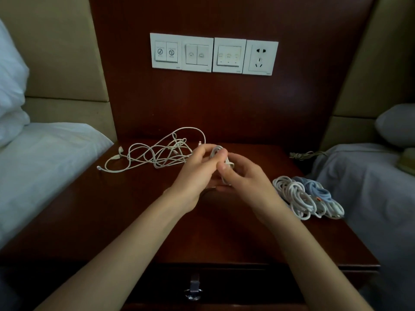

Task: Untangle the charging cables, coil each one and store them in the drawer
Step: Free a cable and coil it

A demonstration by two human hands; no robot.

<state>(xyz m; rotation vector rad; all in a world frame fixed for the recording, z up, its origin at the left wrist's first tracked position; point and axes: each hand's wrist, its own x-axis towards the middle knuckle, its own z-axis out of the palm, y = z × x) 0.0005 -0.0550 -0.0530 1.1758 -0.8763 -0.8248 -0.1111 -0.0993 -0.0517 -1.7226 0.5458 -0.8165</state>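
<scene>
Hotel bedroom, twin-bedded. Dark red-brown polished wooden nightstand [224, 234] set between a white-sheeted left bed [45, 171] and a pale-sheeted right bed [370, 187], backed by beige padded headboard panels [56, 52]. Above, a row of white plastic switch plates [197, 53] (one pair with do-not-disturb-style icons) beside a white wall socket [260, 58].

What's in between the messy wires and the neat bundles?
In the head view, the left hand and right hand are there, gripping a partly coiled white cable.
</scene>
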